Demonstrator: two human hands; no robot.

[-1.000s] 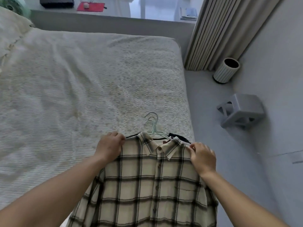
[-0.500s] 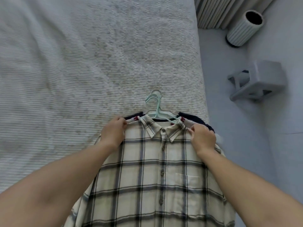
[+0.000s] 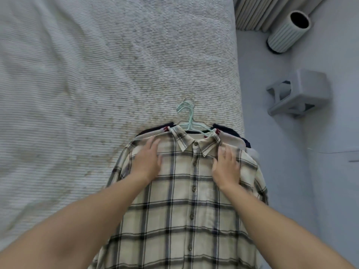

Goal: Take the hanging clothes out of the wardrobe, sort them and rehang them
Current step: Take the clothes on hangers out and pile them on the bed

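Observation:
A cream plaid shirt [image 3: 182, 210] lies front-up on the right side of the bed [image 3: 87, 84], on top of other garments; a dark one [image 3: 231, 130] and a pale one [image 3: 233, 140] stick out at its shoulders. Mint green hangers [image 3: 189, 118] poke out above the collar, hooks pointing up the bed. My left hand [image 3: 148, 159] rests flat on the shirt's left shoulder, fingers spread. My right hand [image 3: 226, 166] rests flat on the right shoulder, beside the collar. Neither hand grips the cloth.
The bed's right edge runs close to the pile. On the grey floor to the right stand a grey plastic step stool [image 3: 299, 92] and a ribbed white bin [image 3: 289, 31]. Pleated curtains [image 3: 256, 12] hang at the top right.
Both hands let go of the shirt's shoulders and now lie flat on it, a little lower. The stack has come to rest on the bed, and the view tilted further down.

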